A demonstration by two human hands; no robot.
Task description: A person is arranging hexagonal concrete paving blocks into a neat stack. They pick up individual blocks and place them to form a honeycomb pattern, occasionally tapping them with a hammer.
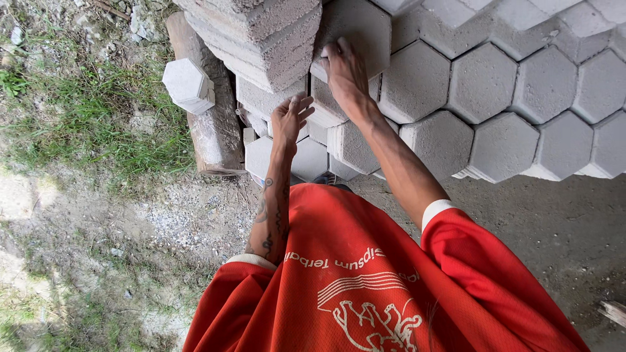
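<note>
Outside, the ground is bare dirt with some grass (78, 124) at about 9 o'clock. A big stack of grey six-sided paving blocks (495, 91) fills the top of the view, from 12 o'clock round to 3 o'clock. A short log (208, 124) lies beside the stack at 11 o'clock, and one loose block (188, 85) sits on it.

The person wears a red shirt (365, 287). The right hand (345, 72) lies flat on the face of one grey block (358, 29) near 12 o'clock, fingers spread and not closed around it. The left hand (290, 117) is a little lower, fingers open, at the edge of a lower block (267, 101). I cannot tell if it touches. The hands are near each other but apart.

These blocks look heavy, hard and rough. They will not bend, but a corner might chip if dropped. A good hold would be on two opposite flat sides, one hand each.
</note>
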